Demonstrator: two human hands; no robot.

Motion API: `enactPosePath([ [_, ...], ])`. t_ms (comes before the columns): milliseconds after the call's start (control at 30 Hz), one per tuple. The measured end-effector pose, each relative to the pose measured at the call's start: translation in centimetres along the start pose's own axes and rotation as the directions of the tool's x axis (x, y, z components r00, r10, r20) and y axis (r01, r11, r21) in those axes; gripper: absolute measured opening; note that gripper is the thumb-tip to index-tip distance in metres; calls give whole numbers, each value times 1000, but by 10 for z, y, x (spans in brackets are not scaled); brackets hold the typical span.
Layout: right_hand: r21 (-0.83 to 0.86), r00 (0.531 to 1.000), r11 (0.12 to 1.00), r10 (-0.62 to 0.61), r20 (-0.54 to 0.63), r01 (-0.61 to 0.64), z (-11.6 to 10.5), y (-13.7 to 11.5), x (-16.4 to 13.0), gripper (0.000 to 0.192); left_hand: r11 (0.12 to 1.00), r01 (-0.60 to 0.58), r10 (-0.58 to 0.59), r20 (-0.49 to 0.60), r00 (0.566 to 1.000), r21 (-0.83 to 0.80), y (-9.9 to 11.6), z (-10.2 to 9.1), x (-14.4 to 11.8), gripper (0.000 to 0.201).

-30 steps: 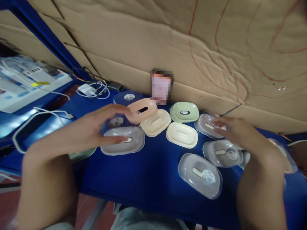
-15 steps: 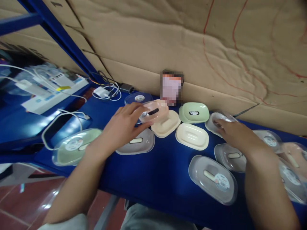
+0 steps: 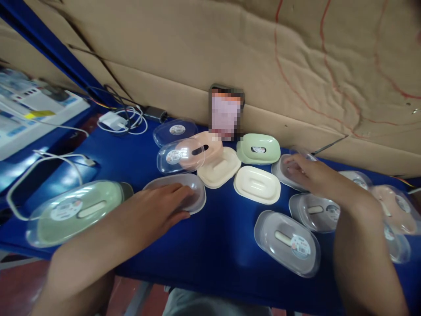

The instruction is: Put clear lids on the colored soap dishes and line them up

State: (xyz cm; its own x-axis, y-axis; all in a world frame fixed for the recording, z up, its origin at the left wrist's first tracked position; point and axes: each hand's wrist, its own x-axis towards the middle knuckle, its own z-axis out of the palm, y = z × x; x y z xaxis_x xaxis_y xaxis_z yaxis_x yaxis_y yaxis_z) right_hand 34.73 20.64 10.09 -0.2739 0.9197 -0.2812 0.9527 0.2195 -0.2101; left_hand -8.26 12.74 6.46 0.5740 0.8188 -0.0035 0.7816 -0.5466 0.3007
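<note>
A single head-worn camera looks forward and down from close above the near edge of the glossy blue desk [image 3: 210, 245], with both forearms entering from the bottom corners. It faces the creased brown cardboard wall [image 3: 197, 57] behind the desk, tilted slightly, so the desk's far edge slopes down to the right. There is no second view.

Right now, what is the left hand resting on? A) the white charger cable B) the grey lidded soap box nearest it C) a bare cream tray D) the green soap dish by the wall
B: the left hand lies flat on the grey lidded soap box.
</note>
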Motion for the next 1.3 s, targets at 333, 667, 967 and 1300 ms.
enactPosePath([
  [333, -268, 968, 939, 241, 65, -216, 9, -14, 8, 53, 959, -129, 69, -231, 970, -254, 25, -47, 7, 29],
  [667, -333, 968, 914, 251, 19, -231, 4, -38, 2, 46, 974, 212, -163, -416, 895, 76, 1, -10, 61, 35],
  [967, -331, 974, 918, 224, -16, -217, 7, -46, 2, 38, 946, 317, -311, -488, 816, -72, 10, -43, 11, 44],
  [1300, -253, 995, 962, 102, -8, -100, -6, -12, 0, 41, 885, 451, -463, -344, 817, -120, -55, -10, -122, 76],
])
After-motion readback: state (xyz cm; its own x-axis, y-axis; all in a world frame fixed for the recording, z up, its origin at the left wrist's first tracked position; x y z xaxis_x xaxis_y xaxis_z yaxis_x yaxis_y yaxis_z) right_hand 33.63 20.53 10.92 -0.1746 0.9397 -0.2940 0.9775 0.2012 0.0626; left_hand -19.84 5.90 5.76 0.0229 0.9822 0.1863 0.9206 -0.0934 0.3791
